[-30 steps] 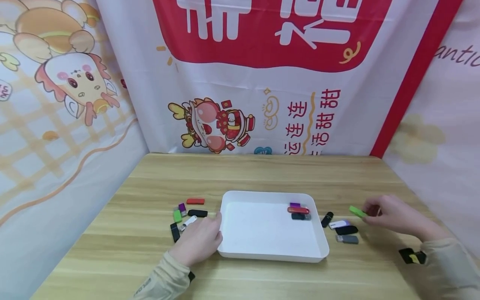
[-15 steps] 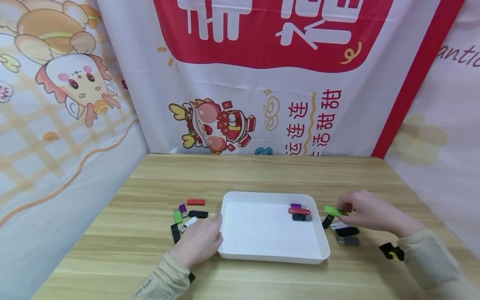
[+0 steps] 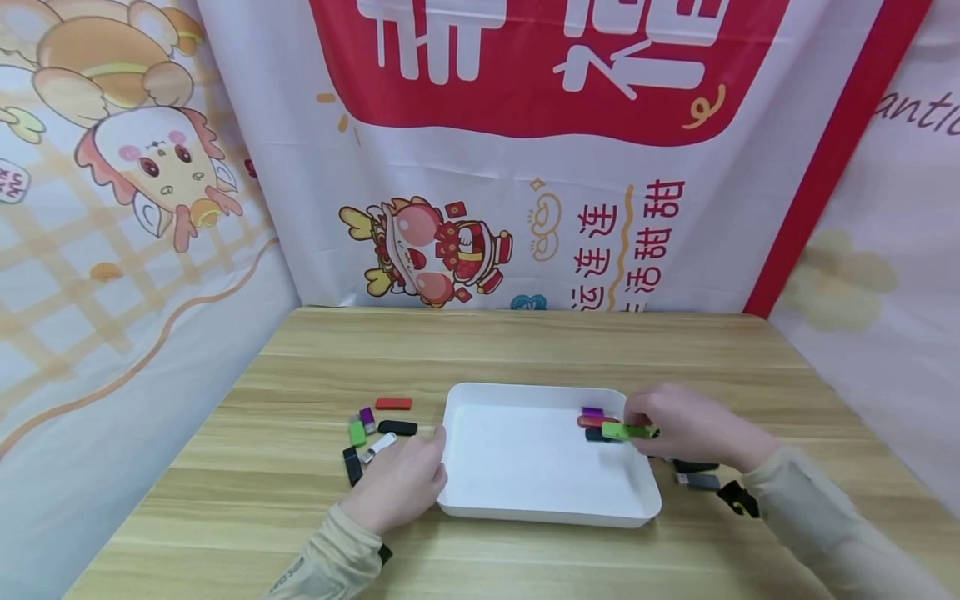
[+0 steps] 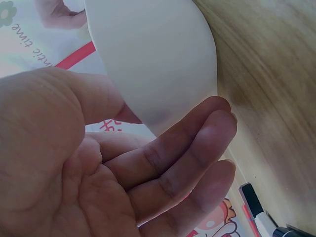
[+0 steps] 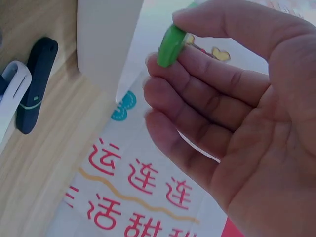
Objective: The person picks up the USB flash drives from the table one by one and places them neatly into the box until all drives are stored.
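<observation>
Over white tray (image 3: 517,479), right hand (image 3: 692,425) pinches green stick (image 3: 621,431) in fingers; left hand (image 3: 399,482) grips tray's left edge.

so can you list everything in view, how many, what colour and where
table: one, light wood, lower part of the head view
banner: one, red and white, behind the table
side hangings: two, pale and patterned, left and right
tray: one, white, on the table
sticks in the tray: three, purple, red, dark, far right corner
sticks left of the tray: at least six, red, purple, green, white, two black
sticks right of the tray: at least three, black, white, grey, partly hidden
held stick: one, green, over the tray's right part
sleeves: two, beige, on both arms
hands: two, bare; left hand gripping the tray's left rim, right hand pinching the green stick
</observation>
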`<state>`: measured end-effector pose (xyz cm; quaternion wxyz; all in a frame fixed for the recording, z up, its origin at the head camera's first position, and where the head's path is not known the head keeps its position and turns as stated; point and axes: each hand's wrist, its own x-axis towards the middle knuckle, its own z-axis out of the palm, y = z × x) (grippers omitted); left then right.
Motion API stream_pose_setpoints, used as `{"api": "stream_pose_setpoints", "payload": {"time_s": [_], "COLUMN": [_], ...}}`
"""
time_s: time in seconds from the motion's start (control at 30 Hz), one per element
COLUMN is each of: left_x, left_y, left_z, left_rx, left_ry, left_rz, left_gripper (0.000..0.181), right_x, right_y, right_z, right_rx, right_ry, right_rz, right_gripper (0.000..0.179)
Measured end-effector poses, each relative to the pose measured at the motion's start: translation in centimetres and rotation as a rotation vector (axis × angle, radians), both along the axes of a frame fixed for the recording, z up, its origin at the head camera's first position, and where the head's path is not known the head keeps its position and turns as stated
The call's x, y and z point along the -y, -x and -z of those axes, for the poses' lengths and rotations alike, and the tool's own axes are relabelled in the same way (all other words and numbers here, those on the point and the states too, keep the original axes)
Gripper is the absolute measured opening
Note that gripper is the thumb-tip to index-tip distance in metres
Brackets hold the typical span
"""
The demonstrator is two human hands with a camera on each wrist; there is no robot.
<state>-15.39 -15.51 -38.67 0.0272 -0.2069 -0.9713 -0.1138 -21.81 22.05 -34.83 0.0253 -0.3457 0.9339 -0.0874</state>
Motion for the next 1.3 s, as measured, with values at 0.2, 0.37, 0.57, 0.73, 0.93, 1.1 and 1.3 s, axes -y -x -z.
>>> {"api": "stream_pose_setpoints", "payload": {"time_s": [0.2, 0.37, 0.57, 0.73, 0.93, 1.1, 1.3], "left_x": [0.0, -0.1, -0.1, -0.1, -0.1, -0.1, -0.2], "left_y": [0.1, 0.1, 0.1, 0.1, 0.1, 0.1, 0.1], "left_z": [0.1, 0.0, 0.1, 0.2, 0.3, 0.3, 0.3], "left_rx": [-0.022, -0.021, 0.008, 0.012, -0.020, -0.017, -0.006], "left_ry": [0.015, 0.015, 0.013, 0.006, 0.007, 0.013, 0.012], "left_rz": [-0.008, -0.009, -0.020, -0.017, -0.006, -0.007, -0.013], "left_gripper": [0.050, 0.050, 0.051, 0.051, 0.051, 0.051, 0.051], "right_x": [1.5, 2.3, 3.0, 3.3, 3.4, 3.4, 3.3], "right_y": [0.4, 0.8, 1.2, 1.3, 1.2, 0.9, 0.9], "right_z": [0.2, 0.7, 1.5, 2.1, 2.2, 2.3, 2.6], "right_rx": [-0.025, -0.065, -0.090, -0.088, -0.102, -0.115, -0.133], "right_ry": [-0.057, -0.107, -0.165, -0.194, -0.218, -0.226, -0.240], "right_rz": [-0.038, -0.075, -0.084, -0.088, -0.094, -0.098, -0.090], "right_gripper": [0.016, 0.015, 0.018, 0.024, 0.027, 0.026, 0.026]}}
